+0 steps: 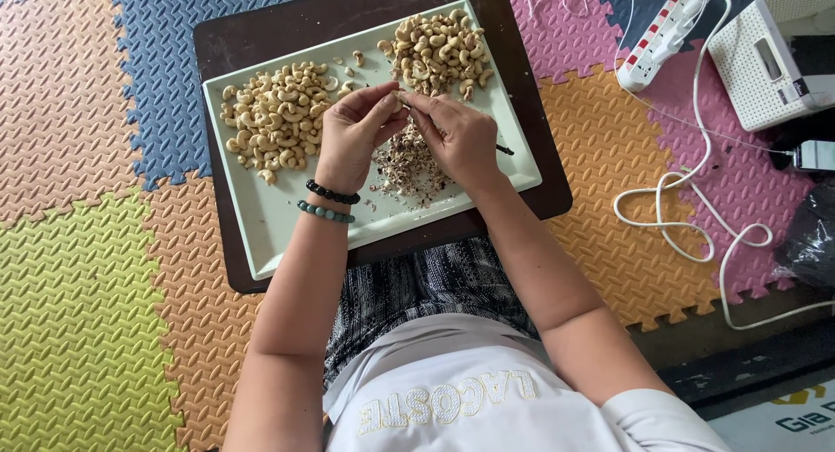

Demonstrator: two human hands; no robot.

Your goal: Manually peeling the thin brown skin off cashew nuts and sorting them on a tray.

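A single cashew is pinched between both hands above the middle of the pale rectangular tray. The left hand and right hand each have a closed fingertip grip on it, wrists angled inward. Below lies a heap of skins; cashew piles flank them. A white power strip lies on the pink mat.

Tray crowded in the middle, open at its near-left corner

Cashew heaps and flank the left hand and right hand; husk scraps lie beneath, while the pale tray offers bare room.
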